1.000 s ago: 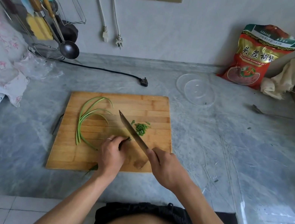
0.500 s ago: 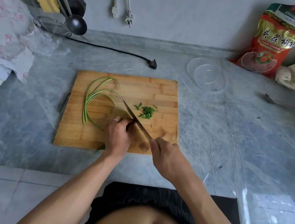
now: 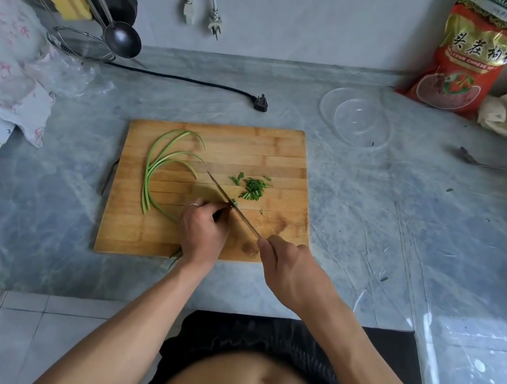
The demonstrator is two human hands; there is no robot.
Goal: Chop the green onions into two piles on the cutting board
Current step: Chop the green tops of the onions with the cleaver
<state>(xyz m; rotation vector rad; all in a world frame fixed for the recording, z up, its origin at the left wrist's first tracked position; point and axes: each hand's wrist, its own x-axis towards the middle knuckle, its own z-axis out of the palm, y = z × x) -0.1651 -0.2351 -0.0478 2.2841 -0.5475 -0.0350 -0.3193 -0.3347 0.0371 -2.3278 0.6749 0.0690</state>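
1. Long, curved whole green onion stalks (image 3: 161, 169) lie on the left half of a rectangular bamboo cutting board (image 3: 273, 148).
2. A small pile of chopped green onion pieces (image 3: 254, 188) sits right of centre on the board.
3. The left hand (image 3: 202, 232), fingers curled, pins stalks to the board.
4. The right hand (image 3: 286, 265) grips a steel kitchen knife (image 3: 230, 203), blade beside the left fingers.
5. The board rests on a grey marble counter (image 3: 392, 223), near a clear plastic bowl (image 3: 356, 117).
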